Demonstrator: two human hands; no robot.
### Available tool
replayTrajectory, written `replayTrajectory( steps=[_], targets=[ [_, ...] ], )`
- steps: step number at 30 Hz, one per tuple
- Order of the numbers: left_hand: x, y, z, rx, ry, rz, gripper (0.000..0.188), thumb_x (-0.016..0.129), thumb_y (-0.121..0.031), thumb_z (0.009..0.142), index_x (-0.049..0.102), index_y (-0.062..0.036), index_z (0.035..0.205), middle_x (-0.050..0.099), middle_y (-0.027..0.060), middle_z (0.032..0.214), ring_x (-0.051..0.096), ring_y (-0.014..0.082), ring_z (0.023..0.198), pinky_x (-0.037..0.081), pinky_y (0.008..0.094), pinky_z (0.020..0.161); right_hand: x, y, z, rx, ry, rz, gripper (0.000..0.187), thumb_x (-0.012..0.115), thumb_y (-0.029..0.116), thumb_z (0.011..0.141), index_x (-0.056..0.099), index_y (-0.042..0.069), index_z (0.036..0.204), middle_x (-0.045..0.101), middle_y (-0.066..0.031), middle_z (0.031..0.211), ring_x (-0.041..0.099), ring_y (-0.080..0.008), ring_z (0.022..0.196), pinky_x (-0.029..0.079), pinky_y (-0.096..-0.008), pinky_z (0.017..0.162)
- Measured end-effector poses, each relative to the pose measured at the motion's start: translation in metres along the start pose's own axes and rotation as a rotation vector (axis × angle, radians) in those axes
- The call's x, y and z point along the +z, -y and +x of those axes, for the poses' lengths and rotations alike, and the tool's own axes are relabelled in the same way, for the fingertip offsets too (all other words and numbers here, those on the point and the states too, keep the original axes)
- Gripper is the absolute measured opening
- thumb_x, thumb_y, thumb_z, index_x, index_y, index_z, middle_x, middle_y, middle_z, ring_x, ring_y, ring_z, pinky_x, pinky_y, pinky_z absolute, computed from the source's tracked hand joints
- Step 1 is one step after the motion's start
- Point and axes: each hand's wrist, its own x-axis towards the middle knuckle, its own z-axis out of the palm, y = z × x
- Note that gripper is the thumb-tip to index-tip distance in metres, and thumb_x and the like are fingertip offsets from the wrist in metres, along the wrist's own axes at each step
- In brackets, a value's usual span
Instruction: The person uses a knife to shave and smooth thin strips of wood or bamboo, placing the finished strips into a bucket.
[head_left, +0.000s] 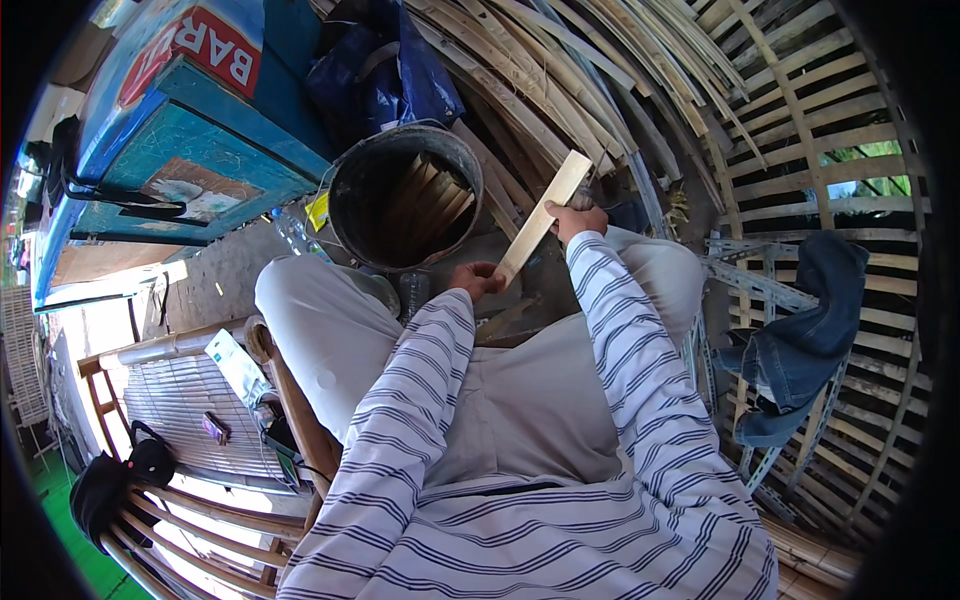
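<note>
- Striped sleeves [400, 400] were seen reaching forward over pale trousers [540, 400], knees spread wide.
- Left hand [476, 279]: nearly closed, the near end of a pale flat strip [530, 235] pinched between thumb and fingers.
- Right hand [577, 221]: curled nearly closed, the same strip gripped past its middle; its far end was left projecting beyond the fingers.
- The strip was held aslant between the knees, tilted up to the right, near the right side of a dark bucket [352, 195].
- Upright strips [425, 200] were contained in the bucket, leaned toward its right wall.
- On the left, a slatted table [175, 400] was noted, with a white packet [238, 365] and a small dark object [215, 428] laid on it; the latter's kind could not be told.
- A clear bottle [292, 235] was found just beside the bucket, near a blue box [240, 150].
- On the right, a denim garment [815, 320] was draped over a metal frame [760, 280].
- Beyond the bucket, a dark blue bag [380, 75] and many long strips [550, 85] were heaped.
- The right side was bounded by a slatted wall [850, 95].
</note>
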Motion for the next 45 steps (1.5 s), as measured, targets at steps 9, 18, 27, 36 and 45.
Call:
replayTrajectory(
  steps=[9,18,27,36,45],
  targets=[
    [0.004,-0.01,0.004,-0.131,-0.102,-0.003,0.039,0.071,-0.022,0.085,0.062,0.0075,0.108,0.066,0.0133,0.093,0.064,0.02,0.084,0.055,0.0343,0.077,0.0,0.004,-0.003,-0.014,0.031,-0.112,0.044,0.082,0.012,0.063,0.063,-0.007,0.098,0.068,-0.018,0.094,0.069,-0.0255,0.074,0.058,-0.0314,0.063],
    [-0.006,0.003,-0.004,-0.051,0.258,-0.031,0.039,0.077,-0.012,0.076,0.062,0.0023,0.11,0.066,0.0111,0.094,0.065,0.0193,0.081,0.05,0.0305,0.083,0.007,-0.037,0.053,0.112,0.155,0.157,0.061,0.077,0.021,0.06,0.058,-0.015,0.106,0.063,-0.0235,0.108,0.062,-0.0317,0.098,0.048,-0.0324,0.088],
    [-0.006,0.015,0.018,-0.179,-0.032,0.352,0.044,0.08,-0.032,0.074,0.069,-0.0024,0.105,0.067,0.0172,0.106,0.061,0.0246,0.106,0.043,0.0326,0.095,0.004,-0.014,0.029,0.102,-0.067,-0.208,0.056,0.081,0.018,0.059,0.061,-0.012,0.101,0.065,-0.0244,0.105,0.066,-0.0334,0.094,0.056,-0.0348,0.08],
    [-0.001,-0.004,-0.007,0.156,-0.022,0.423,0.049,0.082,-0.034,0.069,0.069,-0.0012,0.103,0.065,0.0175,0.112,0.06,0.0235,0.109,0.043,0.0335,0.094,0.015,-0.026,0.032,0.058,0.001,-0.04,0.048,0.08,0.012,0.06,0.064,-0.005,0.101,0.067,-0.0178,0.101,0.068,-0.0281,0.086,0.059,-0.0344,0.069],
    [-0.004,0.007,0.015,-0.111,-0.092,0.332,0.055,0.074,-0.047,0.075,0.069,-0.0004,0.103,0.07,0.0153,0.094,0.067,0.0217,0.088,0.047,0.0338,0.086,0.019,-0.026,0.043,-0.051,0.126,0.042,0.045,0.079,0.007,0.061,0.064,-0.004,0.101,0.068,-0.0163,0.096,0.068,-0.0267,0.086,0.059,-0.0359,0.069]
  ],
)
